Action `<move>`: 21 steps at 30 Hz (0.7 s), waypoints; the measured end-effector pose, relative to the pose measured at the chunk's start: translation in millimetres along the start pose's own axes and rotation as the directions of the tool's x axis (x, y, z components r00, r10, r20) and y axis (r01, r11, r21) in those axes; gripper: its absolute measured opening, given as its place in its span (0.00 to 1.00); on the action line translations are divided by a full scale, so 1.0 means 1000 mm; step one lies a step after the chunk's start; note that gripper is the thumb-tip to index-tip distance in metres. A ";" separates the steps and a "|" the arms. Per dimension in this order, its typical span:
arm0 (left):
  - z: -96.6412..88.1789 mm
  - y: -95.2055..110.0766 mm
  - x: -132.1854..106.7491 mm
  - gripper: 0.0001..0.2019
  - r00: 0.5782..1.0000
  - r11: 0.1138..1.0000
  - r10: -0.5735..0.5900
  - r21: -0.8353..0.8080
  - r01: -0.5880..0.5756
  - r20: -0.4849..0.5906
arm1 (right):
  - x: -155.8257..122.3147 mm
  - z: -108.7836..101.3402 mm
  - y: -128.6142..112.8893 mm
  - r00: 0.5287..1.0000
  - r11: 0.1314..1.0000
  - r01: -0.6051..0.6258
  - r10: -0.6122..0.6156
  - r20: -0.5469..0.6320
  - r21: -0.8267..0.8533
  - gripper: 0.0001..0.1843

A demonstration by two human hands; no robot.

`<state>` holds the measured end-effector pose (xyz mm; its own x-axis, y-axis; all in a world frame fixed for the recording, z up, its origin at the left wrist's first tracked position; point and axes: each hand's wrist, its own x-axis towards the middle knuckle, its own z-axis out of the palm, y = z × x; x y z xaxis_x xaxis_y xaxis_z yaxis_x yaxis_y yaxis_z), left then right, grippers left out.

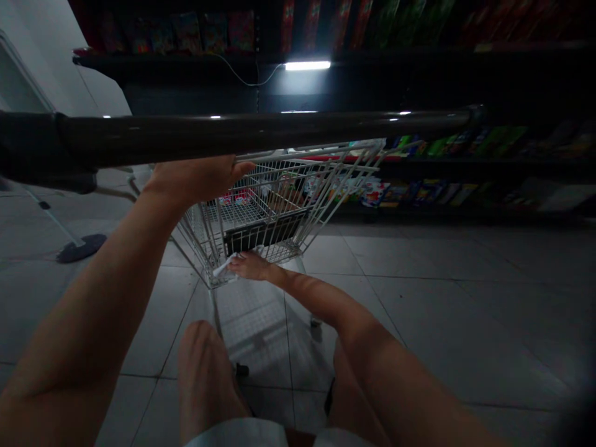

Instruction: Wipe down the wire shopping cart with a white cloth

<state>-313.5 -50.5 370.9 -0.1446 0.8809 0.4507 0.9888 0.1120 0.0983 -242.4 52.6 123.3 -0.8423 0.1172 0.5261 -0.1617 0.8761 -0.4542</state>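
Observation:
A wire shopping cart [279,233] stands before me, its dark handle [261,133] crossing the view at head height. Just beneath the handle, my left hand [195,180] grips the cart's upper part; its thumb points right, and the handle hides most of its fingers. Lower down, my right hand [250,266] presses a white cloth [226,264] against the bottom rear edge of the basket, under a black panel [267,233]. The fingers are closed over the cloth. Some packaged items [235,197] show through the wires, and I cannot tell whether they lie inside the cart.
Dark shelves [186,93] with packaged goods stretch across the back, lit by a bright tube light [307,65]. A pole with a round dark base [81,247] stands at left. My bent knees [205,360] flank the cart's rear wheels [241,370] on the tiled floor [419,323].

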 end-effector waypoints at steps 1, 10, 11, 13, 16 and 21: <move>-0.001 -0.001 -0.002 0.29 1.000 1.000 0.001 0.000 -0.001 0.016 | 0.005 -0.011 0.009 0.997 0.993 0.056 -0.051 0.049 -0.104 0.13; -0.008 0.004 -0.009 0.35 0.998 0.999 -0.026 0.045 0.023 0.054 | 0.040 -0.013 0.054 0.890 0.777 0.101 -0.350 -0.293 -0.621 0.11; -0.009 0.005 -0.010 0.34 0.998 0.998 -0.030 0.057 0.027 0.051 | 0.036 0.002 0.056 0.903 0.794 0.090 -0.320 -0.287 -0.601 0.11; -0.010 0.006 -0.011 0.32 0.999 0.997 -0.011 0.073 0.009 0.036 | 0.024 0.029 0.059 0.940 0.827 0.073 -0.244 -0.240 -0.557 0.12; -0.009 0.003 -0.012 0.31 1.000 0.996 0.013 0.090 -0.015 0.018 | -0.003 0.052 0.062 0.981 0.843 0.098 -0.172 -0.093 -0.528 0.13; -0.008 0.004 -0.012 0.29 1.000 0.989 -0.010 0.148 0.009 0.001 | -0.049 0.044 0.052 0.986 0.832 0.163 -0.123 0.110 -0.530 0.14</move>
<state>-307.9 -64.1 373.3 -0.1540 0.8805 0.4484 0.9820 0.1868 -0.0296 -232.3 71.8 43.0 -0.8675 -0.0439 0.4956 0.0006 0.9960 0.0893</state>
